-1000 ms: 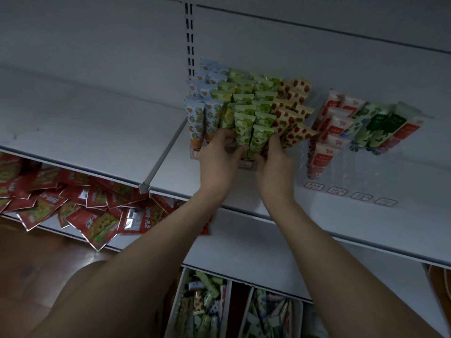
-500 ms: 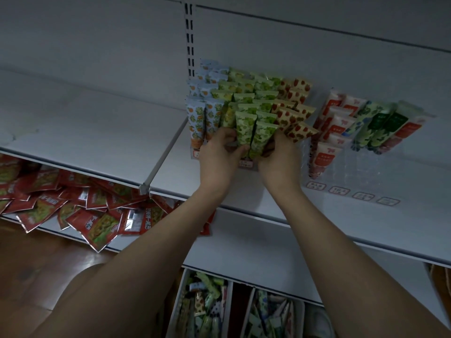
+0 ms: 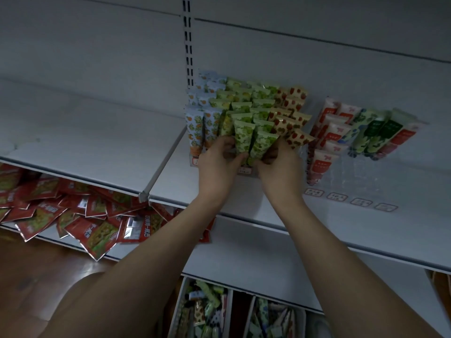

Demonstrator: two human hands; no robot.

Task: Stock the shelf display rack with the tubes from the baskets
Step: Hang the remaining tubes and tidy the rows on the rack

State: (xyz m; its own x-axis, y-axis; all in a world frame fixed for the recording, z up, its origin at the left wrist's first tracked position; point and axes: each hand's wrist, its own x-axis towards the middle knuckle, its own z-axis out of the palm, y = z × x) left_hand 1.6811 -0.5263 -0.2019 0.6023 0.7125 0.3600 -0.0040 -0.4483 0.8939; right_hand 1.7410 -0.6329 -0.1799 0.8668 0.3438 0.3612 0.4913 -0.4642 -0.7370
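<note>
While both your arms reach up to the white shelf (image 3: 244, 201), your left hand (image 3: 219, 164) pinches one green tube (image 3: 242, 139) at the rack's (image 3: 246, 170) near edge, and your right hand (image 3: 280, 164) curls round the green tube beside it (image 3: 262, 146). Baskets (image 3: 180, 306) of tubes sit below, nearer you.

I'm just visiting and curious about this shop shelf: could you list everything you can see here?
Left rack tubes: many, blue-orange, green, strawberry-print; middle shelf, by the slotted post.
Right rack tubes: about a dozen, white-red and green; clear rack, middle shelf.
Front green tubes: two, green; front of left rack, between both hands.
Price labels: four, white-red; shelf in front of right rack.
Packets: many, red; lower shelf, left.
Baskets: two, white, holding mixed tubes; bottom.
Shelf: white.
Left hand: grips a front green tube.
Right hand: grips the neighbouring one.
</note>
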